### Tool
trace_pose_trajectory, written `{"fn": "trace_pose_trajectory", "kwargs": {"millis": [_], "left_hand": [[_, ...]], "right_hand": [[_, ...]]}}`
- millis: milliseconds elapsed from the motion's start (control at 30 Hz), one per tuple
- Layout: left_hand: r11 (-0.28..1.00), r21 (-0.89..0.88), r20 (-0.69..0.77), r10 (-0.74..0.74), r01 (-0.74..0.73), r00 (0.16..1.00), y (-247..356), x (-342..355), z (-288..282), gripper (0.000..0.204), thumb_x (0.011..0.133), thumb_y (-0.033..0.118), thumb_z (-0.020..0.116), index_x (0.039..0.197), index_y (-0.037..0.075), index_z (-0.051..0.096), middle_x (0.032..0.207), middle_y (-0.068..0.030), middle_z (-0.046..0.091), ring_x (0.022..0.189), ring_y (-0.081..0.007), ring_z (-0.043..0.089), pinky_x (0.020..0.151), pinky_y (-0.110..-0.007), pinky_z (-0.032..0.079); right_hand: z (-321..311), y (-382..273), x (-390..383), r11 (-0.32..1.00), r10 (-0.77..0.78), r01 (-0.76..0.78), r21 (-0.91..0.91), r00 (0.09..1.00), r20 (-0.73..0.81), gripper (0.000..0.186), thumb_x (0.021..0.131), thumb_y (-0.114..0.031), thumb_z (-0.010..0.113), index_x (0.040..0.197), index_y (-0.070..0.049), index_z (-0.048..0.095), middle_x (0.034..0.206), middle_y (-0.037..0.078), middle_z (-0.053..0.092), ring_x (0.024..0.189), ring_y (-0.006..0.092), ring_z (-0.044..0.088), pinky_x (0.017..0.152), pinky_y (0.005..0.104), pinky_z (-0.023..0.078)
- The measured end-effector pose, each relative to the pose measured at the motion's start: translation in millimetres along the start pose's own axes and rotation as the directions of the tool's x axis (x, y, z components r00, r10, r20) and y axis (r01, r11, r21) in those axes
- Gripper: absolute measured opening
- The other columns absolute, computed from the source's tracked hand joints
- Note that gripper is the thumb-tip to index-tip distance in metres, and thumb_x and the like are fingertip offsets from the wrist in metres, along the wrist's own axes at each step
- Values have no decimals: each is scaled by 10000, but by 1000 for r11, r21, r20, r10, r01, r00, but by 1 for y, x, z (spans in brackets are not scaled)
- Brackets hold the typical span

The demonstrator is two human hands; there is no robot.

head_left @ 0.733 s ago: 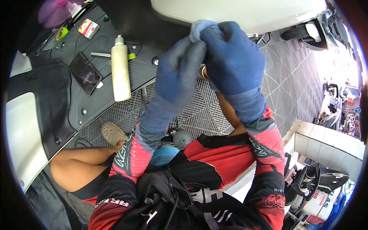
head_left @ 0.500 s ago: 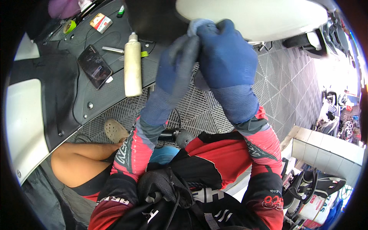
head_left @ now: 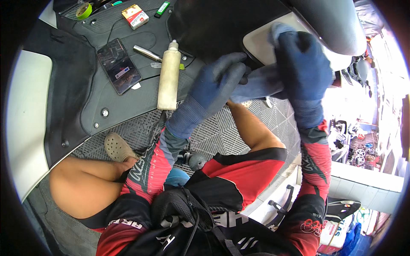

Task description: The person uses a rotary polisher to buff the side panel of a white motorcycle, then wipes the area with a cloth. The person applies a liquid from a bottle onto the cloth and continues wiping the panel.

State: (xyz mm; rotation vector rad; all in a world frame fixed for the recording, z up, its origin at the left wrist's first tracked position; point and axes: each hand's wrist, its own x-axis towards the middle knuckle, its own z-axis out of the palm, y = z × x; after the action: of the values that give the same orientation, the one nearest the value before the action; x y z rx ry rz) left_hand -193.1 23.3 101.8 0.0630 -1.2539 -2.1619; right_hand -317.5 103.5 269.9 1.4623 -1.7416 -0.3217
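A blue-grey cloth [head_left: 261, 81] is stretched between my two hands, which wear dark blue gloves. My left hand [head_left: 215, 85] is closed at its left end, with the fingers curled. On the other side, my right hand [head_left: 305, 70] grips the cloth in a fist, and a bunched part [head_left: 282, 30] sticks out above it. Both hands are in front of a black panel [head_left: 213, 30] and a white, glossy one [head_left: 258, 45], under the dark edge of a seat [head_left: 337, 25]. A cream squeeze bottle [head_left: 169, 79] stands or lies just left of my left hand.
On the grey footboard [head_left: 98, 100] lie a phone [head_left: 118, 66], a metal tube [head_left: 147, 53], a small white-and-red box [head_left: 135, 17], a green lighter [head_left: 162, 9] and a green tape roll [head_left: 83, 11]. A blue bowl [head_left: 177, 177] and a dark cylindrical tool [head_left: 196, 161] are between my legs.
My hands have moved apart, the right one going right, and the cloth now spans between them. The view has shifted, bringing my right knee and the seat edge into sight.
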Motion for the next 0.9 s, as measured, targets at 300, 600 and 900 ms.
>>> {"fn": "trace_pose_trajectory", "kwargs": {"millis": [300,600,900], "left_hand": [[985,175,-26,2,3,1000,-16,0,12,380,1067,263,574,1316,-23,597,1004,-148,742,927,-176,729,831,-318,577],[992,51,28,-114,113,993,-19,-3,7,374,1098,188,509,1399,-32,541,1130,-140,723,1000,-170,705,892,-321,571],[986,159,-68,54,-43,996,-43,-1,4,373,1045,295,588,1237,-20,643,964,-176,736,896,-193,726,791,-338,564]], "right_hand": [[35,-5,-19,973,-130,162,-165,973,189,258,835,-227,673,1091,-243,653,995,46,586,823,253,652,601,398,563],[-4,36,1,987,-9,-1,-161,998,-62,270,829,-200,719,1078,-303,701,1079,2,674,918,251,693,696,382,574],[2,7,15,920,-319,313,-237,948,12,242,863,-277,672,1105,-267,683,929,0,569,767,225,626,575,371,529]]}}
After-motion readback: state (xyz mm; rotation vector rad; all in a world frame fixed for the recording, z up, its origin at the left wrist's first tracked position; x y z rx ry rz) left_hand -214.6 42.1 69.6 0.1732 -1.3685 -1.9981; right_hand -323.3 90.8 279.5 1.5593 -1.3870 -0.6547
